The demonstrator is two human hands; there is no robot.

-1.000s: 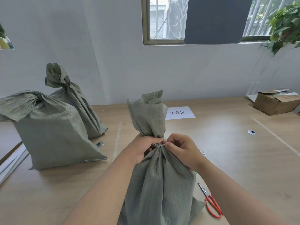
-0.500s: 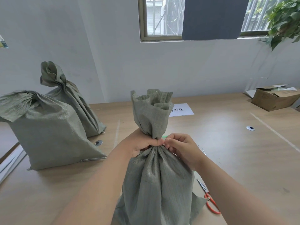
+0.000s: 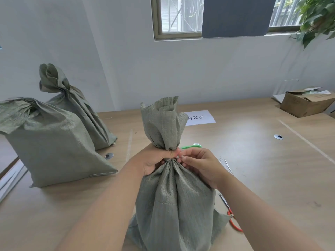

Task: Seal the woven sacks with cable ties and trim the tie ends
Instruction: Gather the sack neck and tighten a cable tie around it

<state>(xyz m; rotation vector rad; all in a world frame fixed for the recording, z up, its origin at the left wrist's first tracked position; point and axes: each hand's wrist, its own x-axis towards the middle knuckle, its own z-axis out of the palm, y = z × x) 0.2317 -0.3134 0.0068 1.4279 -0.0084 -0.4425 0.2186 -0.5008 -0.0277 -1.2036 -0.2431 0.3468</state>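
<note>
A grey-green woven sack [image 3: 174, 201] stands upright on the wooden table [image 3: 262, 169] right in front of me. My left hand [image 3: 154, 159] is wrapped around its gathered neck. My right hand [image 3: 199, 163] pinches a small white cable tie [image 3: 179, 156] at the right side of the neck, fingertips touching the left hand. Most of the tie is hidden by the fingers and the folds. Red-handled scissors [image 3: 233, 219] lie on the table to the right of the sack, partly behind my right forearm.
Two more filled sacks stand at the left, one in front [image 3: 49, 144] and one with a twisted neck behind [image 3: 72, 105]. A green object [image 3: 193, 146] peeks out behind my hands. A paper label [image 3: 201, 117], loose ties [image 3: 227, 165] and a cardboard box [image 3: 306, 103] lie further right.
The sack's neck and both hands have risen slightly. My right hand's fingers shifted at the tie from a closed pinch to a looser fingertip hold. The green object now shows behind them.
</note>
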